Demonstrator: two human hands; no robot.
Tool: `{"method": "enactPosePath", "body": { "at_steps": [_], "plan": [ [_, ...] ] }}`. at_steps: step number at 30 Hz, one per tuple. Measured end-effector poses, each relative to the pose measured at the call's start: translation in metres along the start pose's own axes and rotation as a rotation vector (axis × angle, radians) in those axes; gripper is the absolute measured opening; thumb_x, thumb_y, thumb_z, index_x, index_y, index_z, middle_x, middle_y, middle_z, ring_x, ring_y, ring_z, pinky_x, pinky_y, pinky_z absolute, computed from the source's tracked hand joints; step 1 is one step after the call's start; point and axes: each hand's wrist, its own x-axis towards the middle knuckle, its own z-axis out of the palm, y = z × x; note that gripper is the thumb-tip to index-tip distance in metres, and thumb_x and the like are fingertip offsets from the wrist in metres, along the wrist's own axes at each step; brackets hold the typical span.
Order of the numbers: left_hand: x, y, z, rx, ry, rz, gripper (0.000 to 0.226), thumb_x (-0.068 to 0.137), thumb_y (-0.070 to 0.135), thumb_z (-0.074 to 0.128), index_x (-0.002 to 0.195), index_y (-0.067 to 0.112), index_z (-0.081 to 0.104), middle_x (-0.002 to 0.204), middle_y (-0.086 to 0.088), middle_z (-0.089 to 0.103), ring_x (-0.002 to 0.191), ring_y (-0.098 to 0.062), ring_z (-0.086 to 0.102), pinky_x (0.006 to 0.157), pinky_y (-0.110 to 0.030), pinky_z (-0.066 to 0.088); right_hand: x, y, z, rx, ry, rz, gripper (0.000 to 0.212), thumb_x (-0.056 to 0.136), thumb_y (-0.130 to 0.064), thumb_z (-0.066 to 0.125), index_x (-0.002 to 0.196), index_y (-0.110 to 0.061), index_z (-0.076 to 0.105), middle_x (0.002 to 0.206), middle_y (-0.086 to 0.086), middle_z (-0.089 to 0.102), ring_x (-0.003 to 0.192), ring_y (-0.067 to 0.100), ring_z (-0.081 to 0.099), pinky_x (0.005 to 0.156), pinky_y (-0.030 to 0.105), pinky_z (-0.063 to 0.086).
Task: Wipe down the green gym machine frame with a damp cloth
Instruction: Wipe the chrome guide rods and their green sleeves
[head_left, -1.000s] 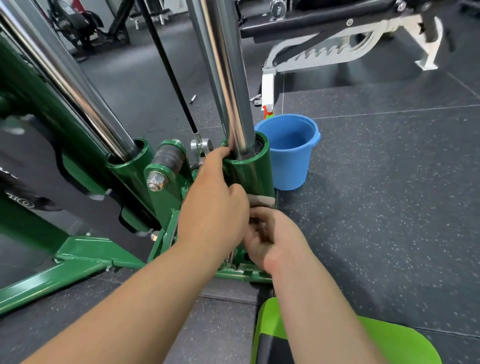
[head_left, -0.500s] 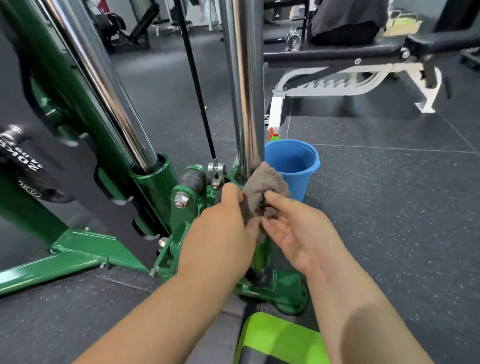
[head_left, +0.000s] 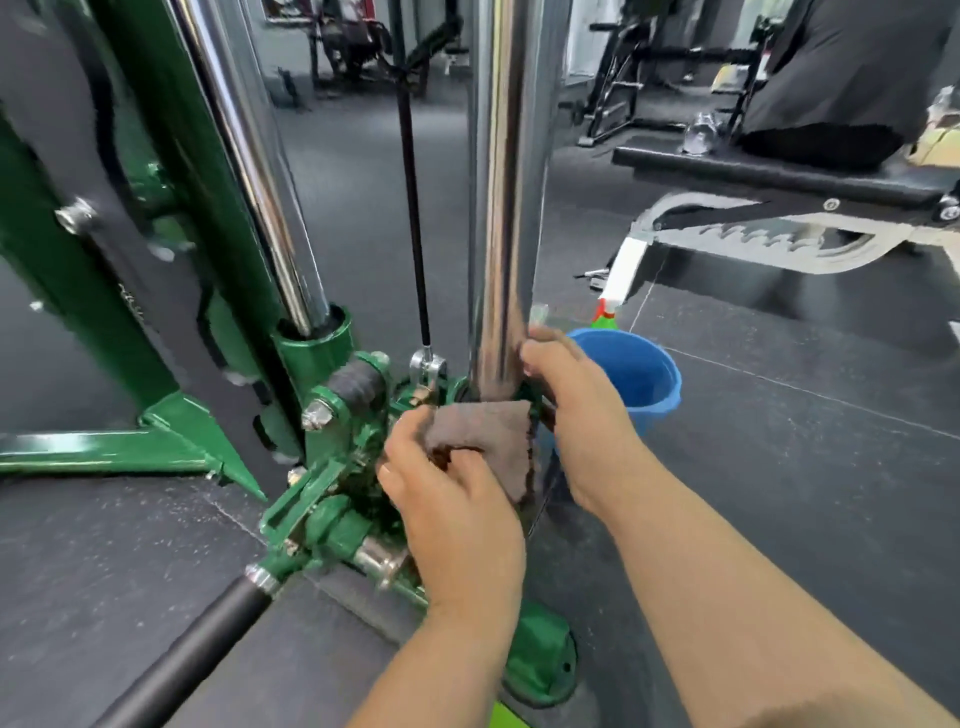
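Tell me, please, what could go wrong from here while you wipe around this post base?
The cloth in the left hand sits beside the bolt and cable clamp, so it may snag. The right hand at the chrome post is close to the blue bucket; a stray swing might tip it.

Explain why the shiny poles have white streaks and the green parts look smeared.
Head view: the streaks on the near pole and left pole are likely reflected room light; head view: the frame beside the cloth is motion-blurred, the bucket sharper.
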Motion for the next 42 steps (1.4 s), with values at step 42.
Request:
{"method": "enactPosePath", "body": {
  "at_steps": [42],
  "plan": [
    [0.008,-0.205,0.063,-0.546,-0.068,-0.669,0.042,0.104,0.035,0.033,0.111,0.015,0.069,0.093,-0.008,0.076,0.072,-0.014,0.074,0.052,-0.020,0.054,0.010,0.177,-0.052,-0.053,-0.079,0.339,0.064,0.096,-0.066,0.027,0.143,-0.029,0.048,0.121,-0.011,0.052,0.108,0.008,0.045,0.099,0.029,0.032]
  ]
}}
